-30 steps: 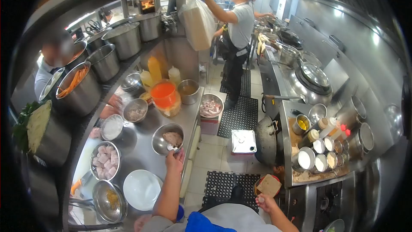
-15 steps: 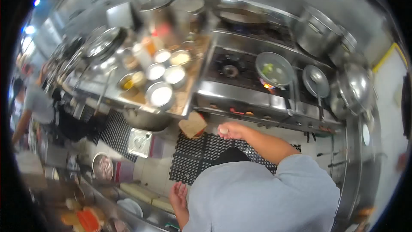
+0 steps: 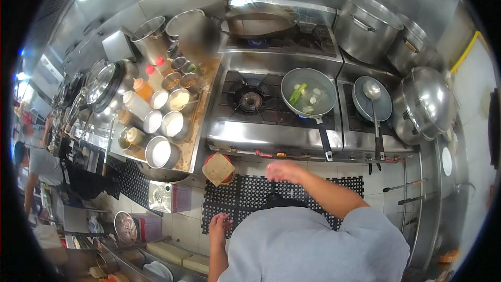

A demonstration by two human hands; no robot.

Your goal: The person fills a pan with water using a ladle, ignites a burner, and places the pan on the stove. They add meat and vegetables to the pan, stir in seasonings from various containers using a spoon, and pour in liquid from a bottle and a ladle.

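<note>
I see right hand (image 3: 282, 171) blurred, fist closed, contents indiscernible, raised near stove front below frying pan (image 3: 308, 93) with greens on burner. Left hand (image 3: 219, 224) fingers spread, empty, above floor mat (image 3: 245, 193).

We see a tall steel stockpot (image 3: 367, 25) at the stove's back right corner and a domed steel lid (image 3: 424, 102) at its right edge. A steel ladle (image 3: 374, 109) lies across a shallow grey pan (image 3: 360, 105). Round steel seasoning tins (image 3: 161, 152) crowd the worktop's left side beside orange-capped squeeze bottles (image 3: 141, 87).
</note>
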